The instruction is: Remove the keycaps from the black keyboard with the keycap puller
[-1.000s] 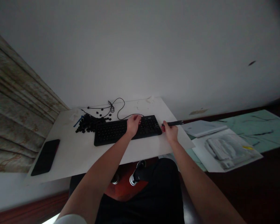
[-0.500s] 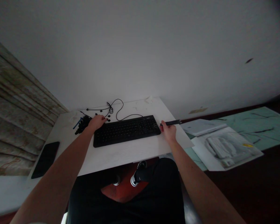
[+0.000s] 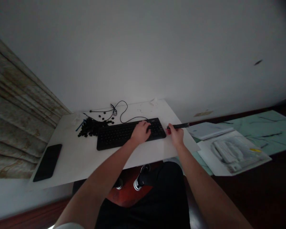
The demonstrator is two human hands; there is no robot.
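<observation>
A black keyboard (image 3: 118, 136) lies across the white desk, its keys partly hidden by my left hand. My left hand (image 3: 140, 132) is over its right half, fingers bent down and closed together; a small dark spot shows by the thumb, too small to name. Just off the keyboard's right end, my right hand (image 3: 176, 135) grips a slim black stick-like tool (image 3: 182, 126) that points to the right. Something red shows at those fingertips. Left of the keyboard lies a heap of loose black keycaps (image 3: 89, 127), with several more scattered behind it.
A thin black cable (image 3: 126, 109) loops behind the keyboard. At the desk's left edge lies a black phone or tablet (image 3: 47, 162). A blue stick (image 3: 80, 125) rests beside the heap. Right of the desk, a white box (image 3: 231, 152) and papers (image 3: 209, 130) sit on a green marbled surface (image 3: 274, 127).
My left hand has moved right, from the loose keycaps to the keyboard's right half, uncovering the heap. My right hand stays by the keyboard's right end with the black tool.
</observation>
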